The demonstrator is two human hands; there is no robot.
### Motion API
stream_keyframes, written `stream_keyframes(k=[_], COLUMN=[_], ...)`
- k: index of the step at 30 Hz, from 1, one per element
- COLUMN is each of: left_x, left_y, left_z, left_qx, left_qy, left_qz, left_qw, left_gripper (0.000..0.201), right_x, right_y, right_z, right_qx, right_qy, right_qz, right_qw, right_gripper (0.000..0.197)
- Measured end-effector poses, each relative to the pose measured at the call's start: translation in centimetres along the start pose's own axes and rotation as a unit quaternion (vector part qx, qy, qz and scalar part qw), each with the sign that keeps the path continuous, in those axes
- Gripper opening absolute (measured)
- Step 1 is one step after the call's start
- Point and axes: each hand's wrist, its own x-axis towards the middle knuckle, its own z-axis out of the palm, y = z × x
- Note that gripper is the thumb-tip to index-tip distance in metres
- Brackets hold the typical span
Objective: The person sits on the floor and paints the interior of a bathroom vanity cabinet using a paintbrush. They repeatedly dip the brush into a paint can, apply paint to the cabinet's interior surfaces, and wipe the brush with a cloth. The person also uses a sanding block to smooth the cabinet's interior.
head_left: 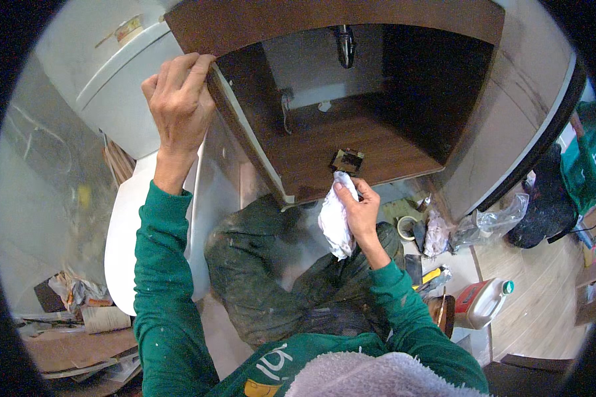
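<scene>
In front of me stands a brown wooden sink cabinet [298,159], its inside open to view. My left hand [179,96] is closed over the cabinet's upper left front edge, fingers bent round it. My right hand [361,208] pinches a crumpled white cloth [336,221] that hangs down just before the cabinet's bottom board. On that board, just beyond the cloth, lies a small dark and tan square object [347,160]; its kind I cannot make out. A chrome drain pipe [345,47] comes down at the top of the cabinet.
A white toilet [122,245] is close on my left. To the right on the floor are a tape roll [407,227], a yellow-handled tool [432,275], a clear plastic bag [493,221] and a red-and-white jug [485,303] with a green cap. Cardboard pieces [73,347] lie at lower left.
</scene>
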Motion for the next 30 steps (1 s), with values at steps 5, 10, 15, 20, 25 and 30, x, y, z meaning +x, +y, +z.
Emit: stream_keyframes(k=[5,10,15,20,25,30], left_x=[0.1,-0.2,-0.2,0.5,1.4,1.1], left_y=[0.4,0.7,-0.1,-0.4,-0.7,-1.0], left_z=[0.2,0.4,-0.5,-0.6,-0.3,-0.1], left_qx=[-0.010,0.020,0.004,-0.016,0.000,0.059], left_qy=[0.013,-0.003,-0.008,-0.002,-0.017,-0.027], left_qz=[-0.018,-0.018,0.002,-0.006,0.032,0.079], left_qw=[1.000,1.000,1.000,1.000,0.999,0.995], left_gripper=[0.033,0.034,0.032,0.025,0.025,0.031], right_x=[-0.2,-0.5,-1.1,-1.3,-1.4,-1.5], right_y=[0.2,0.4,-0.2,-0.2,0.7,1.4], right_z=[-0.1,0.3,0.3,0.1,-0.3,-0.3], right_qx=[-0.010,0.009,0.013,0.008,0.002,0.029], right_qy=[-0.001,0.001,-0.004,0.001,0.003,0.008], right_qz=[0.007,0.014,0.027,0.024,0.028,0.044], right_qw=[1.000,1.000,1.000,1.000,1.000,0.999], right_gripper=[0.025,0.022,0.022,0.022,0.023,0.019])
